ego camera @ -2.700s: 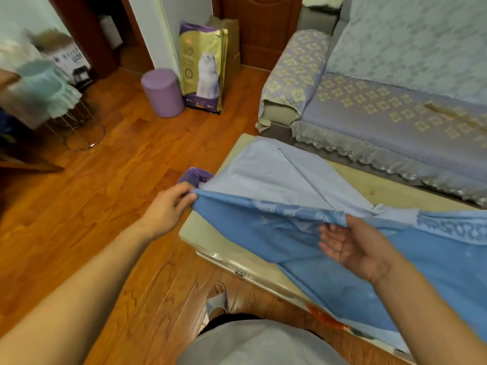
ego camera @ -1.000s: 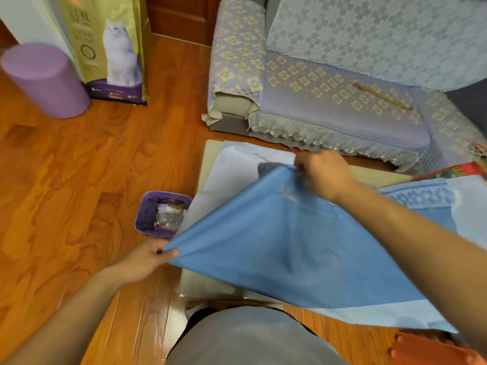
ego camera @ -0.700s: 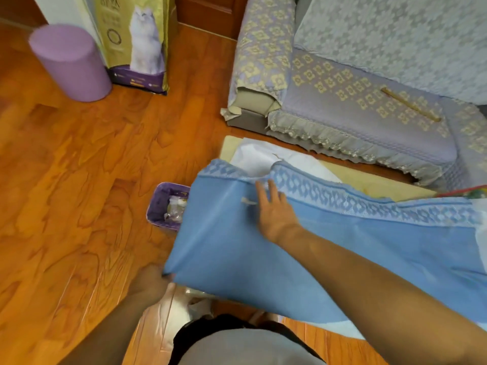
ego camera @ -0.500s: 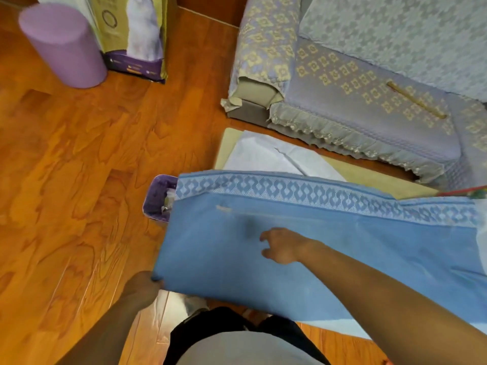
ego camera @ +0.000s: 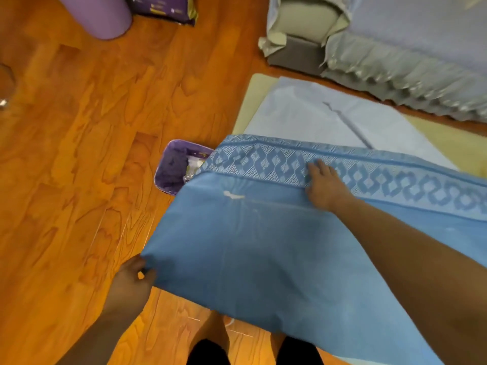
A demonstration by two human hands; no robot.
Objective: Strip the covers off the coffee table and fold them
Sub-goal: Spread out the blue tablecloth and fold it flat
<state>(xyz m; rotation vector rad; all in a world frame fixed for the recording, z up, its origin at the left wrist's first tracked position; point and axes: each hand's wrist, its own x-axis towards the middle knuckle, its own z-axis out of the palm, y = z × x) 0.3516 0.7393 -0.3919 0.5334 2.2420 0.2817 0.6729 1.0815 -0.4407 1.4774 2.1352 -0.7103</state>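
A blue cover (ego camera: 263, 241) with a patterned diamond border lies folded over the near side of the coffee table (ego camera: 253, 101), its near left corner hanging past the table edge. My left hand (ego camera: 131, 283) pinches that near left corner. My right hand (ego camera: 324, 185) lies flat with straight fingers on the patterned border, pressing the cloth down. Beneath it a pale blue cover (ego camera: 329, 119) stays spread on the table's far part.
A small purple bin (ego camera: 174, 167) with scraps inside stands on the wooden floor by the table's left end. A sofa (ego camera: 395, 48) with a frilled cover runs along the far right. At the top left are a purple cylinder stool (ego camera: 100, 14) and a bag (ego camera: 163, 9).
My right hand carried the far edge of the blue cover toward me and laid it down as a fold, then moved up to the patterned border. My left hand kept its corner.
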